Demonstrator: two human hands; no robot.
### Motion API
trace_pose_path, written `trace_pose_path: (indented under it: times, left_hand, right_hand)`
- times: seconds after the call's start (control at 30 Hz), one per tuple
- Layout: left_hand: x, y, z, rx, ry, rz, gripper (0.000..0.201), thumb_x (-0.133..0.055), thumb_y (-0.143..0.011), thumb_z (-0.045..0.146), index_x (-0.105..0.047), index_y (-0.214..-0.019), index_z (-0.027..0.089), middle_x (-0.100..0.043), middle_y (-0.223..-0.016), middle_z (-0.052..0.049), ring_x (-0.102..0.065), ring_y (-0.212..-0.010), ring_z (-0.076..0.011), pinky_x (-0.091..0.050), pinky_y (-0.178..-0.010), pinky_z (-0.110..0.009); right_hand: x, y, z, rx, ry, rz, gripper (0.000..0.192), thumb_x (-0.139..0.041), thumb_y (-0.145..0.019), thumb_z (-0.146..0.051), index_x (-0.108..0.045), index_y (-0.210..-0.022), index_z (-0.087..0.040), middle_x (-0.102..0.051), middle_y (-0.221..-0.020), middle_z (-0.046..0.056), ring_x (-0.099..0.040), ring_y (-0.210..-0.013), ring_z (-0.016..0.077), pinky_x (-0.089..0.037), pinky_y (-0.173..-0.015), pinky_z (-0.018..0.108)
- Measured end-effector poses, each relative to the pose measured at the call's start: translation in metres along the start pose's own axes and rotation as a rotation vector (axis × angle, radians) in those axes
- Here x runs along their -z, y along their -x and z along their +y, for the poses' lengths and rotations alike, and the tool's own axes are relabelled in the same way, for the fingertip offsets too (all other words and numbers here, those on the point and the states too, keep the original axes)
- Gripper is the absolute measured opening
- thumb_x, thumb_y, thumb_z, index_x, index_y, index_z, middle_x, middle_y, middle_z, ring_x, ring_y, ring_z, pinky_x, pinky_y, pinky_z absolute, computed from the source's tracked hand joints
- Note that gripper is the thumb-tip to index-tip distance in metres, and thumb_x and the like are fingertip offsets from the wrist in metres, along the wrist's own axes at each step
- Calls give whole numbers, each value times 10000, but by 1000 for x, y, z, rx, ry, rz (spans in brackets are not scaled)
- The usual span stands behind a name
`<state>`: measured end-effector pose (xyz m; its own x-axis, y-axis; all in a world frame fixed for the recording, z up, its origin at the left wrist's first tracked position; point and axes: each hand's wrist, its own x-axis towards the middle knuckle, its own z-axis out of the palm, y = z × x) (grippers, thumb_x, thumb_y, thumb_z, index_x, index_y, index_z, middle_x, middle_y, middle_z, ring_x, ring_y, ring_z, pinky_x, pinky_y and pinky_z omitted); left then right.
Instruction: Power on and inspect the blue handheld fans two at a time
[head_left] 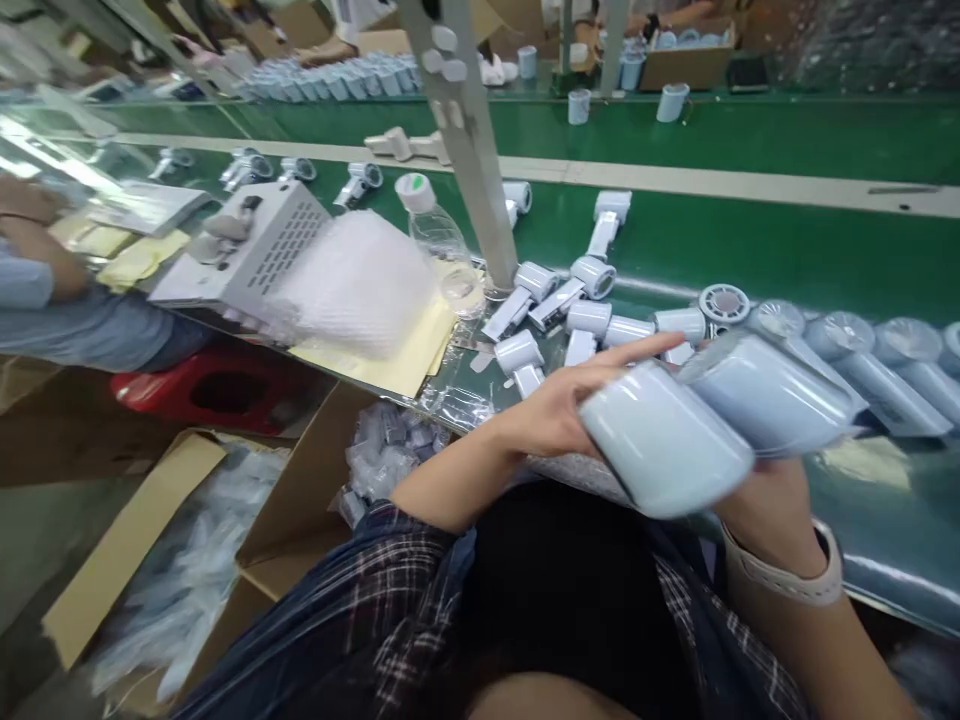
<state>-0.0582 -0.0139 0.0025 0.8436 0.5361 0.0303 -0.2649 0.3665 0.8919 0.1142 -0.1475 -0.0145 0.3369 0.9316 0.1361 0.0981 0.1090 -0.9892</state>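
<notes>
Left hand (555,410) grips the near pale blue housing (664,445), fingers (637,350) stretched over its top. Its long axis runs from upper left down to lower right. Right hand (772,510) lies below a second housing (772,395); its finger state cannot be told. Beyond the fingers, loose fan parts (570,310) lie on the counter (750,250), near a bottle (439,235).

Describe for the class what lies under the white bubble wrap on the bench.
Under the bubble wrap lie yellow sheets, their edges poking out at the front and right. How many sheets there are, and anything else beneath, is covered. A grey perforated box sits against its left side.
</notes>
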Motion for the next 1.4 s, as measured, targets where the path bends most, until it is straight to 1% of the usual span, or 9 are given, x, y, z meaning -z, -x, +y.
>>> trace_pose_path:
  times: [0.1, 0.17, 0.3, 0.47, 0.7, 0.87, 0.97, 1.13, 1.4]
  left_hand:
    - [5, -3, -12, -68, -6, 45, 623, -859, -813, 685, -761, -1238, 240, -763, -1111, -86, -740, -1103, -249, -595, -1080, -425]
    - [5, -5, -21, -63, 62, 126, 649, -790, -818, 785, -721, -1152, 233, -720, -1029, -57, -719, -931, -202, -635, -961, -409]
    - [-4, -5, -25, 22, 143, 54, 703, -940, -710, 583, -591, -1222, 251, -653, -1039, -28, -675, -886, -184, -635, -795, -349]
    - [-14, -7, -23, -26, 75, -3, 612, -907, -796, 335, -519, -1262, 255, -618, -984, 10, -657, -815, -144, -593, -722, -306]
    - [-10, -7, -27, -2, 16, -16, 616, -915, -793, 378, -484, -1216, 257, -645, -1030, 5, -686, -815, -161, -581, -745, -339]
    - [-7, -5, -26, 30, -16, -23, 703, -927, -802, 409, -445, -1293, 265, -671, -1111, -38, -735, -964, -216, -609, -840, -378]
    - [-7, -6, -26, 27, -14, -28, 688, -915, -822, 430, -441, -1289, 253, -666, -1076, -27, -729, -910, -195, -608, -841, -375]
    - [-6, -6, -25, 4, -20, -17, 624, -895, -843, 441, -453, -1234, 238, -650, -1063, -15, -700, -848, -158, -587, -796, -340]
    - [-6, -11, -36, 0, 1, 34, 594, -871, -844, 479, -453, -1184, 230, -630, -1003, 14, -661, -762, -132, -582, -710, -318]
  right_hand:
    - [7, 0, 7, -116, -93, 178, 541, -877, -846, -640, -732, -1211, -268, -815, -1166, 122, -784, -1130, 365, -656, -993, 570]
    - [8, 0, 12, -213, -167, 250, 564, -836, -824, -745, -709, -1113, -277, -801, -1024, 91, -799, -990, 337, -681, -854, 513]
    - [10, 5, 11, -310, -246, 128, 513, -755, -891, -733, -660, -1130, -289, -761, -989, 74, -762, -832, 279, -648, -686, 428]
    - [14, 16, 5, -191, -245, -18, 530, -837, -880, -592, -639, -1260, -281, -752, -1168, 91, -746, -966, 273, -655, -859, 449]
    - [10, 15, 5, -153, -176, -19, 455, -803, -926, -529, -600, -1247, -278, -746, -1347, 135, -747, -1221, 333, -615, -1076, 510]
    - [7, 10, 9, -139, -161, -32, 469, -772, -964, -512, -577, -1328, -289, -730, -1401, 139, -748, -1242, 330, -619, -1078, 513]
    - [7, 10, 14, -145, -199, -21, 432, -773, -974, -454, -593, -1343, -318, -719, -1438, 106, -743, -1264, 330, -607, -1109, 534]
    - [9, 13, 17, -172, -262, 6, 407, -802, -956, -412, -663, -1332, -343, -767, -1334, 68, -776, -1150, 315, -654, -1006, 498]
    - [4, 10, 13, -212, -365, 84, 287, -811, -913, -375, -745, -1180, -291, -768, -1010, 39, -704, -761, 218, -625, -628, 350]
